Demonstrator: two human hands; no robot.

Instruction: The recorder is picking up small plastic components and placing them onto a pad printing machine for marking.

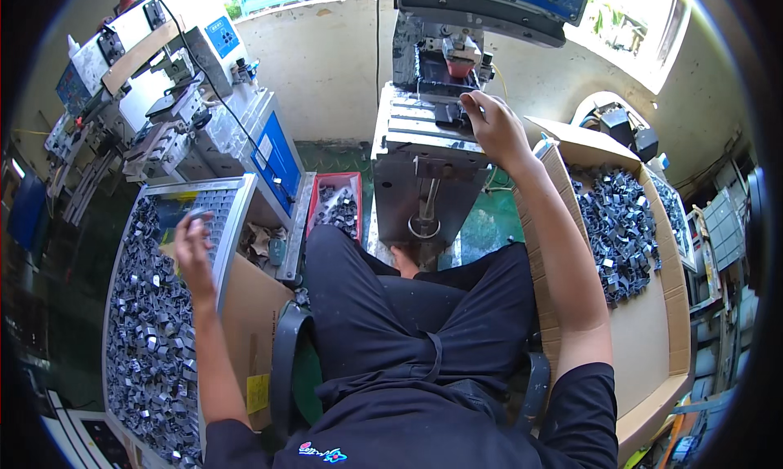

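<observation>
My left hand is raised over a wide, shallow tray on the left, smeared a little by motion. Its fingertips are closed on a small dark grey part. Many similar small grey parts lie heaped in that tray. My right hand reaches forward to the bed of a pad printing machine, beside a dark fixture. Its fingers are curled with thumb and forefinger together; whatever is between them is hidden. Above the fixture hangs a reddish pad.
An open cardboard box at my right holds a pile of grey parts. A red bin with more parts stands left of the machine. Another machine with a blue panel stands far left. My legs are between the boxes.
</observation>
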